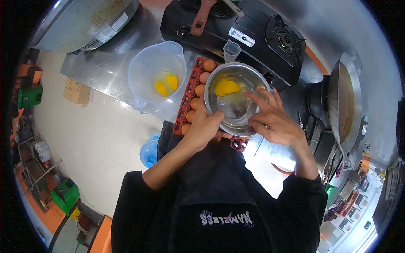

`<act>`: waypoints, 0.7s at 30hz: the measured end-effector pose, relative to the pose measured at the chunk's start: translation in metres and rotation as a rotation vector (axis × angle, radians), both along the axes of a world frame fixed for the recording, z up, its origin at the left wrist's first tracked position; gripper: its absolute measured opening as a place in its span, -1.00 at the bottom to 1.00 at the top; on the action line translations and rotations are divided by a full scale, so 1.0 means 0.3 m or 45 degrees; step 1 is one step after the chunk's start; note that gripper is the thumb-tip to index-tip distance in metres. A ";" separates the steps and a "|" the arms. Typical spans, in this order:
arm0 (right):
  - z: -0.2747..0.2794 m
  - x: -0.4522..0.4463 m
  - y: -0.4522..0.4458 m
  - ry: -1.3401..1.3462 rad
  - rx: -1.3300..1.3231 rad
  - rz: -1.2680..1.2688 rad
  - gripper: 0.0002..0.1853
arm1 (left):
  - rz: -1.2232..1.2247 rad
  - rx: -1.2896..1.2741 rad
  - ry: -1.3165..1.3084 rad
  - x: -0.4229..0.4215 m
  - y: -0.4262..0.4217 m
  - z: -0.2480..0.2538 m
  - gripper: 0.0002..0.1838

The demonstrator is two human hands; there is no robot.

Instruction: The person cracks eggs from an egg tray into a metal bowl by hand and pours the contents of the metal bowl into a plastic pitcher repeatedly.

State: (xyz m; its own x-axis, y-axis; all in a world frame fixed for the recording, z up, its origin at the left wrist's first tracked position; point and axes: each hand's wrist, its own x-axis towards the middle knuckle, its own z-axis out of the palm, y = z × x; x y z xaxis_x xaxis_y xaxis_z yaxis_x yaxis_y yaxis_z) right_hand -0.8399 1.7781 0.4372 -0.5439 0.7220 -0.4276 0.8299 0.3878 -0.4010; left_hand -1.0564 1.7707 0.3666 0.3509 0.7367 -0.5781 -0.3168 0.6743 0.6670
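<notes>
The left grip (204,130) is clamped on the bowl (231,122), thumb over its rim. The right grip (252,107) has its fingers apart, reaching over the bowl (rim contact I can't tell). Best keep the left firm and the bowl level — the yolk (227,87) lies near the right fingertips, so a light touch — with the eggs (199,90) just beside the left grip.

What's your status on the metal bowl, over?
Left hand holding metal bowl, yolk inside. Right hand at its rim. Egg tray partly beneath; clear cup just beyond.
</notes>
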 end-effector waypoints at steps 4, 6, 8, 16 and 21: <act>0.006 0.051 -0.022 0.235 -0.006 -0.073 -0.85 | -0.070 0.007 -0.052 -0.014 0.004 -0.010 -0.27; 0.006 0.067 -0.038 0.369 0.001 -0.111 -0.86 | -0.060 0.011 -0.042 -0.020 0.007 -0.007 -0.27; 0.014 0.076 -0.063 0.498 0.018 -0.135 -0.79 | -0.048 0.023 -0.032 -0.036 0.026 -0.012 -0.28; -0.247 0.072 -0.307 0.415 0.351 -0.552 -0.64 | 0.088 0.128 0.071 -0.084 0.056 0.059 -0.34; -0.370 -0.003 -0.393 -0.037 0.451 -0.484 -0.61 | 0.072 0.155 0.137 -0.111 0.073 0.064 -0.38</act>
